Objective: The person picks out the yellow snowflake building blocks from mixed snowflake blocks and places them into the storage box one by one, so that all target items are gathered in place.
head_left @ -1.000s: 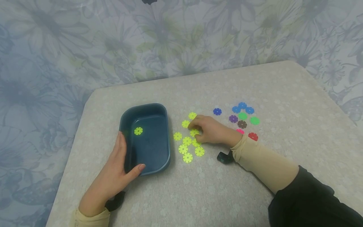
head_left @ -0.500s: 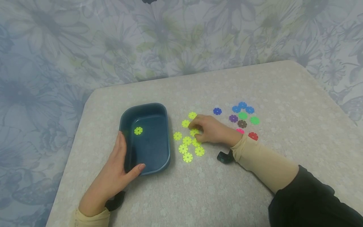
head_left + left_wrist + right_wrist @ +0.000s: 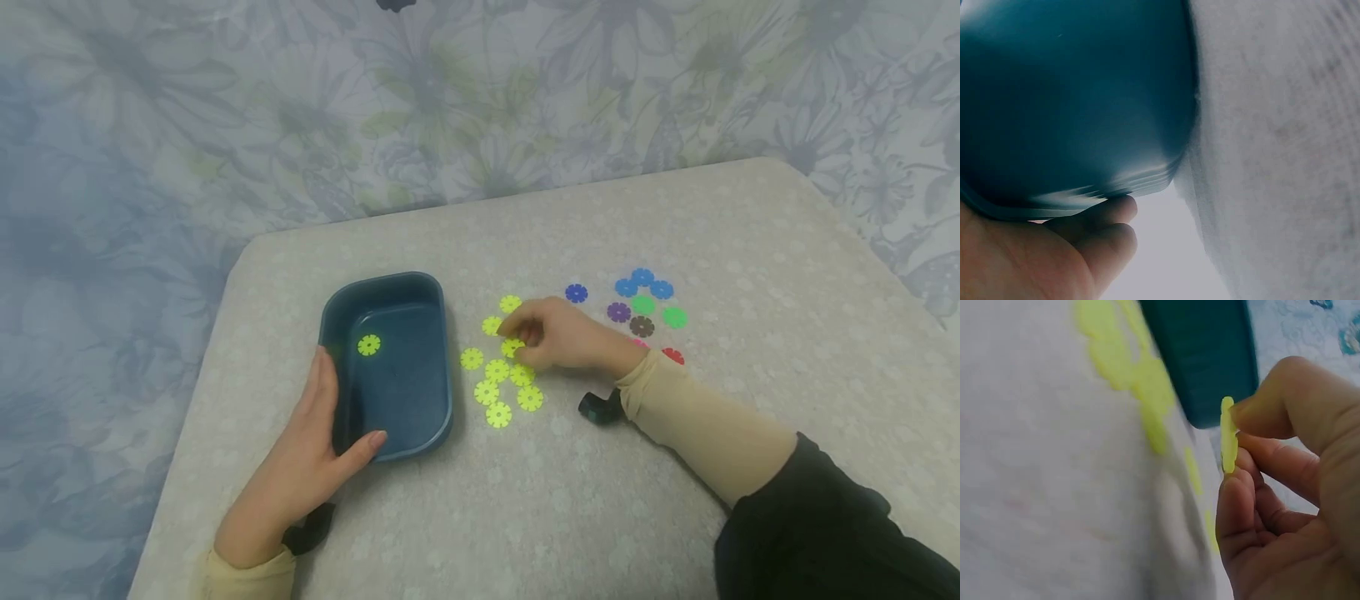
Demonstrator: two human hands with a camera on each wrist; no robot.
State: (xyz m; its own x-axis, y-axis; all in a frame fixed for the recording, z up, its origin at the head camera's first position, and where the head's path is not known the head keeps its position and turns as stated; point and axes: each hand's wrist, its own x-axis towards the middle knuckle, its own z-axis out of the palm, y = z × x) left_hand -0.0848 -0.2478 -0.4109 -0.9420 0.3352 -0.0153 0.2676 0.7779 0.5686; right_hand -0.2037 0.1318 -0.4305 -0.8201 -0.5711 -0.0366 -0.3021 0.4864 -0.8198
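Right hand just edged up a touch, rest stayed put from where I'm standing. Its grip's pinched to a disc's thickness, thumb and fingertip on one yellow disc, up off the surface. Other yellow discs sit around it; blue tub is off to its left, left hand against that, fingers fairly straight.

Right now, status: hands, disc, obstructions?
Right hand pinching yellow disc. Left hand against teal bin. Loose yellow discs lie flat between; nothing upright in the way.
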